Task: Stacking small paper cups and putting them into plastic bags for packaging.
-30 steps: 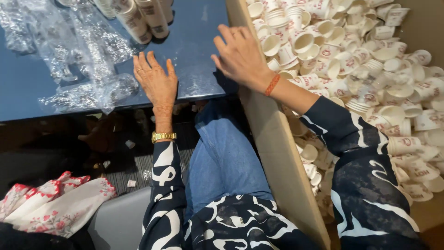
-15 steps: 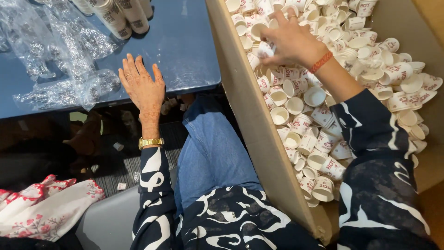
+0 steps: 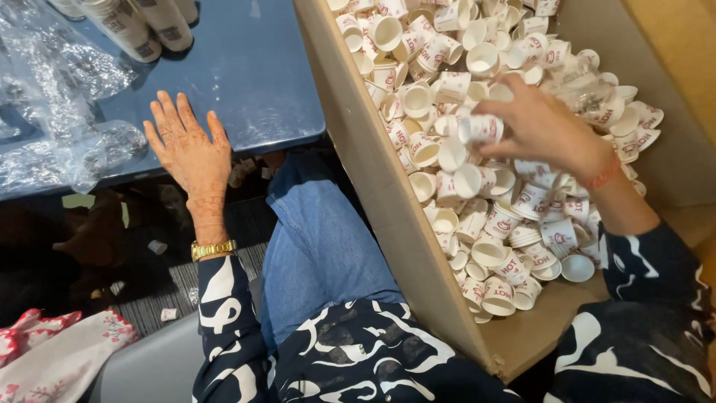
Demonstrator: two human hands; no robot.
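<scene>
- Right hand (image 3: 548,130) pinches one small paper cup (image 3: 481,128) by its side wall, thumb under, fingers over; cup lies tipped, mouth to the left, lifted just above the heap.
- That cup hangs over the middle of the cardboard box (image 3: 388,224), which is loaded with loose white cups (image 3: 477,224) printed in red, lying every way up.
- Left hand (image 3: 190,149) is empty, flat, palm down, fingers spread on the near edge of the blue table (image 3: 261,75).
- Crumpled clear plastic wrap (image 3: 67,142) lies just left of that hand; stacked cups (image 3: 138,26) stand at the table's far edge.
- Handling note, as a judgement: thin paper dents easily, so a light pinch near the rim, where the wall is stiffest, should serve better than a squeeze mid-body. Lifting straight up ought to keep neighbouring cups from tumbling.
- Right arm pose: reaches forward and inward across the box, elbow low at the near right corner, wrist slightly bent down, a red band (image 3: 604,175) at the wrist, patterned dark sleeve pushed back from it.
- Left arm pose: forearm runs straight up from the lap to the table edge, gold watch (image 3: 212,248) at the wrist, weight seemingly resting on the palm.
- Person is seated, blue jeans (image 3: 321,246) between table and box.
</scene>
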